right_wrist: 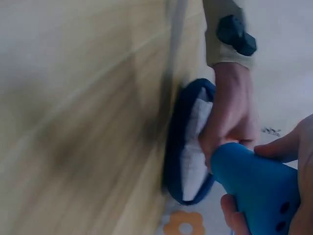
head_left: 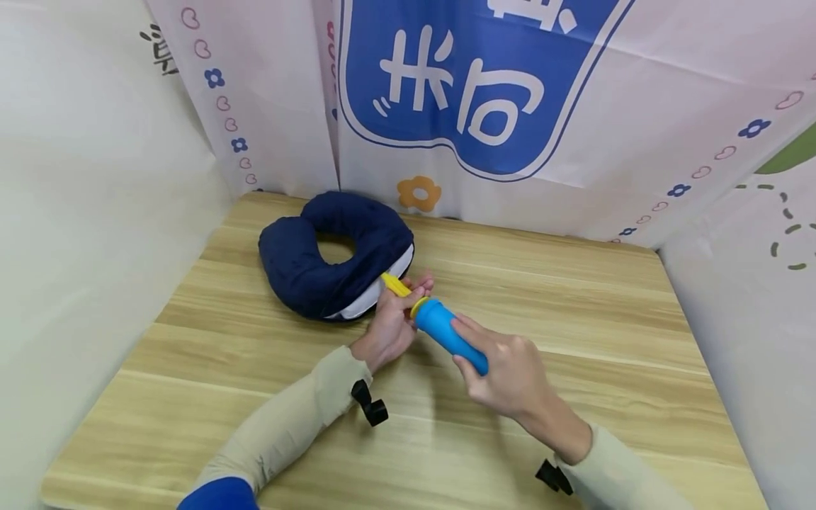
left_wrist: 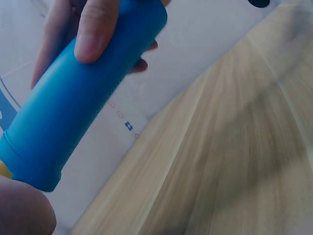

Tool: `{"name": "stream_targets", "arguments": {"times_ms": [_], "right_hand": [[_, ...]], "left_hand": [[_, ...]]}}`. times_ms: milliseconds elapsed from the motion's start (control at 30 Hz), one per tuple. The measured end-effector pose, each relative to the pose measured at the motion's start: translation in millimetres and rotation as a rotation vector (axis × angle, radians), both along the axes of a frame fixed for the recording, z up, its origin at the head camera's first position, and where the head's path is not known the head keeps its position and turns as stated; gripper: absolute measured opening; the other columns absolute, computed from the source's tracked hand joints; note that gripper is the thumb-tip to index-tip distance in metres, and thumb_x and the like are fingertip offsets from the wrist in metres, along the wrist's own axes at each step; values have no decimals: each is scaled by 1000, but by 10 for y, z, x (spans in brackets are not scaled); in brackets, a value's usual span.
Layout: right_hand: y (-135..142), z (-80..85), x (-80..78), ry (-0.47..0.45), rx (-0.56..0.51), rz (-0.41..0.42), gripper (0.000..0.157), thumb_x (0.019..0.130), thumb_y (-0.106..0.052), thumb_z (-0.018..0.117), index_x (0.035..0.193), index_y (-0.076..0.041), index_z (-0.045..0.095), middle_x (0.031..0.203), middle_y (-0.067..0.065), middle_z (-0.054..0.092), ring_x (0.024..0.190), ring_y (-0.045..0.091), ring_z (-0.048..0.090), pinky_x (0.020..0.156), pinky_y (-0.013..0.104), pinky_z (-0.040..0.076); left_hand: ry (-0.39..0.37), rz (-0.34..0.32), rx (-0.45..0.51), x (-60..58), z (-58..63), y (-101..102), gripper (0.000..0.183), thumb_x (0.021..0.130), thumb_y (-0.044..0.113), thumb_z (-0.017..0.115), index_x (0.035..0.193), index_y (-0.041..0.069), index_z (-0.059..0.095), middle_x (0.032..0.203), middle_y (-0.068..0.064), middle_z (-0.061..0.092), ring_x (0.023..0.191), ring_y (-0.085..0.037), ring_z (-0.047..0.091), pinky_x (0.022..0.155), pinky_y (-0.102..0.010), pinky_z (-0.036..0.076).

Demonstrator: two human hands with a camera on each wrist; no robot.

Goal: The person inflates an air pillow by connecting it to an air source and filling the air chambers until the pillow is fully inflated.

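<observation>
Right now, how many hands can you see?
2: the left hand, holding the yellow nozzle at the navy neck pillow; the right hand, gripping the blue hand pump.

Free room runs along the pale wood-grain worktop (head_left: 625,354) to the right of the right hand (head_left: 510,375). Far left, the navy plush U-shaped pillow (head_left: 287,262) blocks passage; the blue plastic cylinder (head_left: 440,326) with yellow nozzle (head_left: 397,285) bars the gap between the right hand and left hand (head_left: 390,329). The white printed fabric backdrop (head_left: 605,127) closes the rear.
</observation>
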State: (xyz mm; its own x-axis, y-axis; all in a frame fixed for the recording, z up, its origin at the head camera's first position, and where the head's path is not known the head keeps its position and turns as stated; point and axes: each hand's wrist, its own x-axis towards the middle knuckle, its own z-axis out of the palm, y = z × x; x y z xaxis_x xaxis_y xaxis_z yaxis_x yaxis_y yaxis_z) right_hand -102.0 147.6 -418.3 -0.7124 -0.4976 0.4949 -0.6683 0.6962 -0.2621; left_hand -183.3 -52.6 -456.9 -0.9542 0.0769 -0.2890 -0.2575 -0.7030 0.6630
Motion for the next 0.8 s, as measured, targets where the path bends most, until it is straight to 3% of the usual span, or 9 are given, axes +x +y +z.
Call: {"name": "stream_targets", "arguments": {"times_ms": [133, 333, 567, 667, 800], "right_hand": [[61, -65, 19, -36, -36, 10, 57, 85, -22, 86, 137, -5, 70, 132, 13, 74, 92, 27, 81, 68, 39, 67], [441, -1, 299, -69, -26, 6, 61, 83, -19, 88, 140, -10, 70, 134, 8, 74, 103, 27, 80, 75, 43, 67], [817, 202, 594, -59, -1, -46, 70, 72, -14, 94, 139, -21, 71, 129, 2, 77, 96, 23, 81, 76, 25, 64], [779, 213, 570, -33, 14, -64, 66, 73, -15, 92, 136, -18, 73, 126, 2, 78, 90, 22, 81, 68, 27, 64], [504, 157, 417, 45, 40, -62, 57, 74, -17, 88, 130, -10, 76, 122, 7, 79, 85, 23, 82, 60, 35, 64]], "left_hand": [[26, 5, -19, -33, -31, -25, 24, 105, -9, 50, 111, 12, 39, 112, -3, 76, 96, -8, 75, 90, -19, 59], [32, 26, 12, -104, -36, -76, 27, 103, -15, 49, 110, 10, 40, 108, -5, 77, 90, -9, 76, 85, -19, 61], [-1, 45, 20, -114, -1, -27, 26, 104, -13, 48, 109, 12, 41, 104, -1, 77, 90, -8, 75, 84, -17, 59], [-27, 67, 19, -99, 17, 37, 25, 105, -11, 48, 106, 13, 40, 103, -1, 75, 90, -8, 74, 84, -17, 59], [-41, 89, 21, -57, 24, 118, 23, 106, -10, 48, 105, 11, 39, 103, -2, 73, 91, -8, 73, 85, -18, 59]]}}
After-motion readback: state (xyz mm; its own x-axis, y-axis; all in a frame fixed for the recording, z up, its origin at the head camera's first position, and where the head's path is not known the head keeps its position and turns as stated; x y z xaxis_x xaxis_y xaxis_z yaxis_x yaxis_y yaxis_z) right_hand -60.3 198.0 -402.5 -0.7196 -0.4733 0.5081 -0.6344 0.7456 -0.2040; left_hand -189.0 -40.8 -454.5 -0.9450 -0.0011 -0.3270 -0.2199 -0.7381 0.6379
